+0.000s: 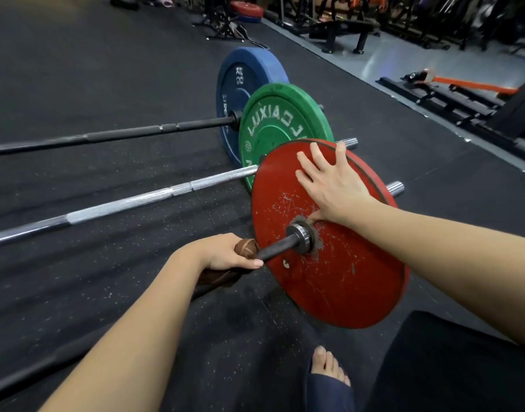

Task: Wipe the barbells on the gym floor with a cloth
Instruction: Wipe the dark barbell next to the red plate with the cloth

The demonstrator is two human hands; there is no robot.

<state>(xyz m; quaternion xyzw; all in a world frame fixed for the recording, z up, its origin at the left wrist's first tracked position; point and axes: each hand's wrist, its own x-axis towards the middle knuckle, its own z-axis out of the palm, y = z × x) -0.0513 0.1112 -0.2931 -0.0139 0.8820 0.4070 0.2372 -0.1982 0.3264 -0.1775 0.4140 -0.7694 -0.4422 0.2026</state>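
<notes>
Floor of black gym rubber (106,84) carries a scuffed red round plate (344,278) on a dark steel bar (277,248): probably heavy, rigid, apt to roll, best steadied at the plate. Right hand (329,185) presses flat there, fingers spread; left hand (222,254) curls round a soft brown cloth (245,247) wrapped on the bar.
</notes>
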